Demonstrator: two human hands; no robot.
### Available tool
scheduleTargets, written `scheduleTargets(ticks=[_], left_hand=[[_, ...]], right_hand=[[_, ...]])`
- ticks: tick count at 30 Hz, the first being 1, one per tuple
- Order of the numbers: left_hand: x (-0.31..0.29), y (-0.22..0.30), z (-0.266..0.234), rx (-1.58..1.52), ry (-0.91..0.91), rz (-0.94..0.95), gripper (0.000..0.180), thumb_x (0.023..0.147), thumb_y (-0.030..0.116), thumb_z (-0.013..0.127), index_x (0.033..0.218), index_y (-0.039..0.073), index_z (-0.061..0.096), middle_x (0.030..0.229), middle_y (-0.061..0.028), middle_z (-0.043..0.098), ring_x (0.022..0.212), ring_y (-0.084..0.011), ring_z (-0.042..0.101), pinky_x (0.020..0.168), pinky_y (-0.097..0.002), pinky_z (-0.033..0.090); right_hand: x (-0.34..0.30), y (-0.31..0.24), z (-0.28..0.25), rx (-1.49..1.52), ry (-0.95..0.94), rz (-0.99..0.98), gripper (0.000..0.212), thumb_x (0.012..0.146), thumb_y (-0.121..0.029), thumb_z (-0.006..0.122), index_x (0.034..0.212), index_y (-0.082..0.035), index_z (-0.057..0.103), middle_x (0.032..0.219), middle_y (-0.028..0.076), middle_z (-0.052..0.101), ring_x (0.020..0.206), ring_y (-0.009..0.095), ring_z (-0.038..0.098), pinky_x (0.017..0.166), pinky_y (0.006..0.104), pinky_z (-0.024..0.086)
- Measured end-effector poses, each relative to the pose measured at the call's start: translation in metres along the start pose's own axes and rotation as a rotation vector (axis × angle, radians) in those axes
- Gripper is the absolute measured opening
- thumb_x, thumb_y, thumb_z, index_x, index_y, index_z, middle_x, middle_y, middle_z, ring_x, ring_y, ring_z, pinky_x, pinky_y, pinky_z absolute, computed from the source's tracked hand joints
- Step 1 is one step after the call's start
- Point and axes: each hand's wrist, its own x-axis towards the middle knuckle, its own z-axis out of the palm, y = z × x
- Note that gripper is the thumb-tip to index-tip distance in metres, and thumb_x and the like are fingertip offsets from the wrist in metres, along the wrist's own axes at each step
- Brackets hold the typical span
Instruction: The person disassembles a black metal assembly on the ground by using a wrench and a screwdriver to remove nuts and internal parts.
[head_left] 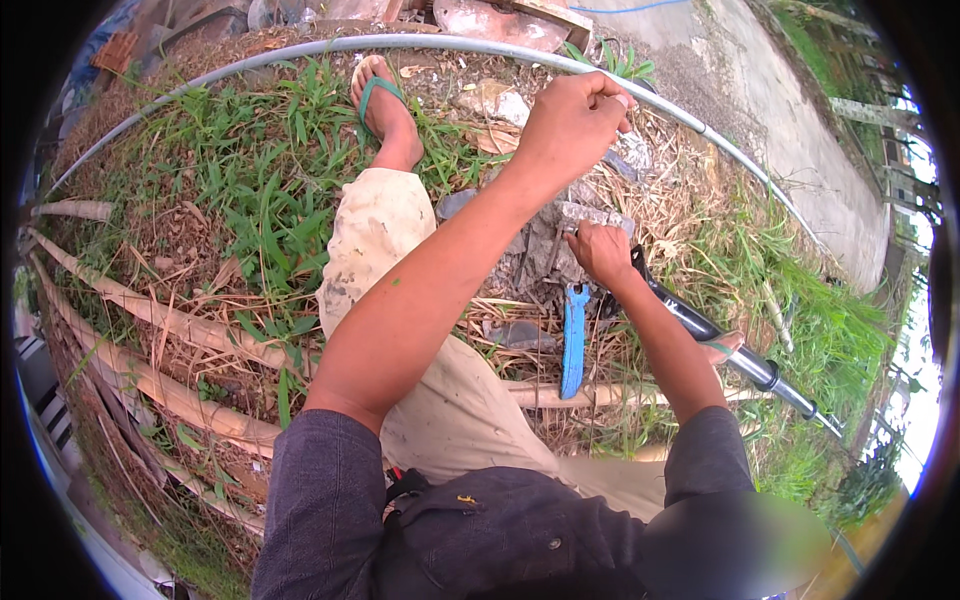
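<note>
"Why is our right hand (602, 252) so low?"

"Its bent fingers meet the grey block (598, 214), perhaps to steady it; we cannot tell whether they grasp or merely rest. The block is on the rough ground (190, 245), outside the near edge of the concrete path (800, 150)."

"And our left hand (572, 115)?"

"Raised near the grey pipe (430, 42), fingers curled closed; we cannot see whether they pinch anything. The blue tool (573, 345) is just below our right hand, perhaps for easy reach."

"Any writing?"

"None we can read."
</note>
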Motion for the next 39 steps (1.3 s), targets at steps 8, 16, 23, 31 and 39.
scheduleTargets(ticks=[8, 16, 23, 31, 39], left_hand=[[-0.001, -0.002, 0.003, 0.034, 0.007, 0.004, 0.024, 0.095, 0.02, 0.062, 0.101, 0.0, 0.076, 0.079, -0.0089, 0.076, 0.07, -0.016, 0.069, 0.066, -0.0339, 0.052], [0.0, -0.005, 0.005, 0.041, 0.005, 0.024, 0.024, 0.095, 0.021, 0.064, 0.1, 0.001, 0.076, 0.076, -0.0073, 0.075, 0.068, -0.0169, 0.07, 0.067, -0.0343, 0.054], [0.0, -0.009, 0.002, 0.048, 0.023, 0.042, 0.024, 0.094, 0.023, 0.064, 0.097, 0.002, 0.077, 0.076, -0.0088, 0.075, 0.07, -0.0195, 0.072, 0.067, -0.0349, 0.054], [0.002, -0.011, 0.01, 0.063, 0.028, 0.047, 0.025, 0.09, 0.022, 0.062, 0.097, 0.004, 0.078, 0.071, -0.0111, 0.071, 0.065, -0.0243, 0.068, 0.065, -0.0386, 0.052], [0.002, -0.015, 0.012, 0.08, 0.043, 0.048, 0.025, 0.089, 0.023, 0.062, 0.097, 0.005, 0.078, 0.07, -0.0127, 0.069, 0.065, -0.0268, 0.067, 0.064, -0.0398, 0.052]], right_hand=[[0.0, 0.0, -0.008, -0.035, 0.112, -0.036, 0.044, 0.096, -0.044, 0.065, 0.083, -0.002, 0.07, 0.085, 0.021, 0.073, 0.083, 0.039, 0.072, 0.075, 0.0497, 0.055], [0.003, -0.015, -0.006, 0.059, 0.021, 0.127, 0.048, 0.099, -0.043, 0.057, 0.084, 0.0, 0.07, 0.09, 0.027, 0.073, 0.085, 0.043, 0.071, 0.077, 0.0535, 0.053], [-0.002, -0.007, -0.014, 0.011, -0.002, 0.049, 0.047, 0.099, -0.046, 0.06, 0.094, 0.0, 0.069, 0.088, 0.025, 0.073, 0.087, 0.042, 0.071, 0.078, 0.0518, 0.054], [-0.006, 0.005, -0.009, 0.02, -0.021, -0.012, 0.044, 0.098, -0.045, 0.061, 0.095, -0.002, 0.063, 0.085, 0.024, 0.072, 0.086, 0.043, 0.07, 0.076, 0.0539, 0.053], [-0.002, 0.0, -0.002, 0.067, 0.021, 0.105, 0.052, 0.099, -0.053, 0.058, 0.087, -0.003, 0.067, 0.083, 0.023, 0.072, 0.082, 0.042, 0.07, 0.073, 0.0539, 0.053]])
